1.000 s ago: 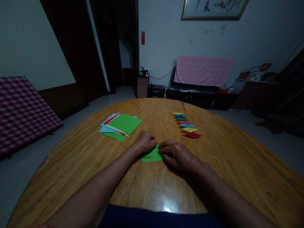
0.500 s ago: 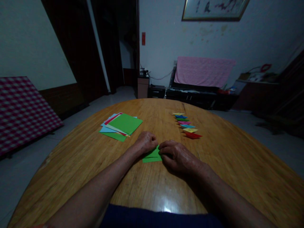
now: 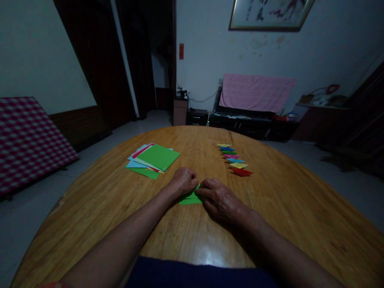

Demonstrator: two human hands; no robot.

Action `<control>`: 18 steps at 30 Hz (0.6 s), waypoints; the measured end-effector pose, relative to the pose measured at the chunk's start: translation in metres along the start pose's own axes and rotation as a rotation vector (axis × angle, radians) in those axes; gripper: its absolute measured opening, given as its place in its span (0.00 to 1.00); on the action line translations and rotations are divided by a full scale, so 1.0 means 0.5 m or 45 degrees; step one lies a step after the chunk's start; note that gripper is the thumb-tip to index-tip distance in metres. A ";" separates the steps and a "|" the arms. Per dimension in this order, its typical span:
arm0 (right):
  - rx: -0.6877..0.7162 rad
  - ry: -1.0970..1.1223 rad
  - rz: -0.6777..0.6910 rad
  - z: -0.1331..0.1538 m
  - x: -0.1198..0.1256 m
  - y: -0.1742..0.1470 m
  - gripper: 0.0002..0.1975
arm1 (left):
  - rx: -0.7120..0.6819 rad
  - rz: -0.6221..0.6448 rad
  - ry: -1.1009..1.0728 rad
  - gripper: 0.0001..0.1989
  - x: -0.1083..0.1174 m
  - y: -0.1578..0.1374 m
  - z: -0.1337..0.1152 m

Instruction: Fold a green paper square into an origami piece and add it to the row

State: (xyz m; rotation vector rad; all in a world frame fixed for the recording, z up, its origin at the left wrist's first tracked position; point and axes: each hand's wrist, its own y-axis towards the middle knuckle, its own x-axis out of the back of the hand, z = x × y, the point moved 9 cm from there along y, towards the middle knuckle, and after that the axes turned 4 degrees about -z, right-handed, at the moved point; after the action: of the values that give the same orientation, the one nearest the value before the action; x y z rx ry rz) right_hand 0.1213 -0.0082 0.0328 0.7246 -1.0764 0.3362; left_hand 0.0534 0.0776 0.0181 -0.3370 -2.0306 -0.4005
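Observation:
A folded sheet of green paper (image 3: 191, 199) lies on the table close in front of me, partly covered by both hands. My left hand (image 3: 184, 180) is closed at its upper left edge, fingers curled down onto the paper. From the right, my right hand (image 3: 220, 200) reaches over the paper's right side, its fingers bent together and pressing on the folded layers. The fingertips of the two hands almost meet at the top of the sheet. The far corner of the paper is mostly hidden under them.
A stack of coloured paper sheets (image 3: 159, 157), green on top, lies left of my hands. To the right runs a row of several small folded paper boats, the nearest a red paper boat (image 3: 241, 172). All rest on a round wooden table (image 3: 105, 200).
My right hand has slid a little left across the green paper, covering more of it. The left hand stays nearly in place, and the view has tilted slightly.

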 end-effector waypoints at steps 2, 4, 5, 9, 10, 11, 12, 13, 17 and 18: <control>-0.002 -0.019 0.003 0.002 -0.002 -0.003 0.12 | 0.006 0.013 0.018 0.13 -0.003 0.000 0.001; -0.003 -0.028 0.003 0.003 -0.003 -0.006 0.12 | 0.016 0.022 0.030 0.14 -0.009 -0.001 0.002; -0.002 -0.032 0.003 0.004 -0.004 -0.008 0.12 | 0.017 0.013 0.031 0.14 -0.010 -0.002 0.003; -0.001 -0.047 -0.008 0.005 -0.004 -0.013 0.13 | 0.010 -0.096 0.022 0.12 -0.004 -0.002 0.011; -0.005 -0.047 -0.013 0.005 -0.004 -0.014 0.13 | 0.019 -0.106 0.013 0.11 -0.002 -0.001 0.017; -0.010 -0.043 -0.018 0.005 -0.003 -0.014 0.13 | 0.034 -0.101 -0.012 0.11 -0.002 0.000 0.024; -0.013 -0.038 -0.023 0.005 -0.002 -0.015 0.12 | 0.054 -0.087 -0.059 0.10 -0.002 0.002 0.032; -0.016 -0.033 -0.029 0.005 -0.001 -0.015 0.12 | 0.078 -0.074 -0.126 0.10 -0.002 0.003 0.040; -0.016 -0.034 -0.044 0.007 0.003 -0.015 0.11 | 0.160 -0.067 -0.426 0.09 0.002 0.005 0.069; -0.017 -0.039 -0.046 0.006 0.003 -0.015 0.11 | 0.164 -0.064 -0.471 0.09 0.002 0.004 0.071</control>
State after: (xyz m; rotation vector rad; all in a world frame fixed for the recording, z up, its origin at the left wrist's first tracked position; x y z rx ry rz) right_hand 0.1240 -0.0159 0.0321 0.7383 -1.0921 0.2879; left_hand 0.0256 0.0943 0.0031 -0.2970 -2.4179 -0.2484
